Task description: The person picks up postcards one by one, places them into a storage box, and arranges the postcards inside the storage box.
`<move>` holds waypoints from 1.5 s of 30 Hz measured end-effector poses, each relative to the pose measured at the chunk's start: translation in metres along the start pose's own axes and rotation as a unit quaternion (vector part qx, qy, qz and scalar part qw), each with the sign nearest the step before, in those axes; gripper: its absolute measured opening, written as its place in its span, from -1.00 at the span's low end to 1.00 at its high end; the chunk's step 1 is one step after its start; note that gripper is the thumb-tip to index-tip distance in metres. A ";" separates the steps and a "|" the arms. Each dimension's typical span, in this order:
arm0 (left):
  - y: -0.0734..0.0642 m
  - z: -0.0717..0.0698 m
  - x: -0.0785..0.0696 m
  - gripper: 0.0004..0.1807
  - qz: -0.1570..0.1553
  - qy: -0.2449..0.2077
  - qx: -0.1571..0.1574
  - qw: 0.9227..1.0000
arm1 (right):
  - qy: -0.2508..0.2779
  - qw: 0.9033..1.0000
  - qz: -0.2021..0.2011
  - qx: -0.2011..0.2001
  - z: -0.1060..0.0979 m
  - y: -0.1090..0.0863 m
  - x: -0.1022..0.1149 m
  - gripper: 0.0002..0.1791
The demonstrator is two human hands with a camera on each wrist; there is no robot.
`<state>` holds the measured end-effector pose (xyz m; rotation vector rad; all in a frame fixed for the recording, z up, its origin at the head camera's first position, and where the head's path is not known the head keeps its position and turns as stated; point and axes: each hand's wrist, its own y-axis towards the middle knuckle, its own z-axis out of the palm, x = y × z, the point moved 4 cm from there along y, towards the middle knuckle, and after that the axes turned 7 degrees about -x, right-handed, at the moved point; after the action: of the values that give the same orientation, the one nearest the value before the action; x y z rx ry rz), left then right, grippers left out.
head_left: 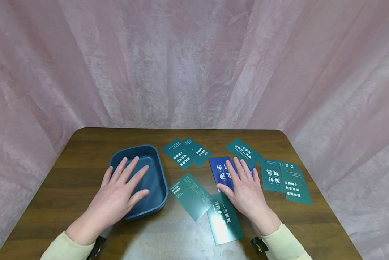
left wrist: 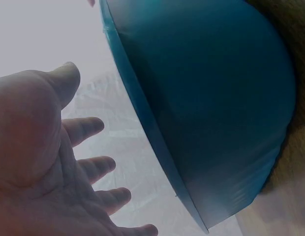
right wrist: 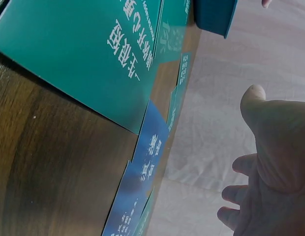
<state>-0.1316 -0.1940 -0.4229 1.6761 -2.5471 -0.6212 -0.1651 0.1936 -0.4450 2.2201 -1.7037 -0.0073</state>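
My left hand hovers over a dark blue rectangular plastic basin, fingers straight and spread. The left wrist view shows that hand beside and above the basin's rim, apart from it, holding nothing. Above a blue printed card is my right hand, also spread and holding nothing. It partly hides the blue cards; the right wrist view shows two, one blue card partly overlapping the other. A green card lies just below the right hand, touching the corner of another green card.
Two overlapping green cards lie right of the basin's far end. A single green card is at the back, and more overlapping green cards lie at the right. The brown wooden table meets a pink curtain behind.
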 end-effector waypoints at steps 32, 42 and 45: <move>-0.011 -0.004 0.021 -0.19 -0.021 -0.015 -0.007 1.000 | 0.026 1.000 -0.006 0.011 0.002 0.007 0.016 -0.01; -0.012 0.002 0.045 -0.21 -0.093 -0.069 -0.005 0.993 | 0.041 0.997 -0.052 0.044 0.005 0.020 0.044 -0.04; -0.016 0.005 0.054 -0.23 -0.128 -0.090 -0.015 0.988 | 0.057 0.995 -0.061 0.059 0.006 0.022 0.051 -0.06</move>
<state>-0.1415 -0.2454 -0.4434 2.0437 -2.4370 -0.8600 -0.1732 0.1394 -0.4344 2.3592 -1.5429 0.1923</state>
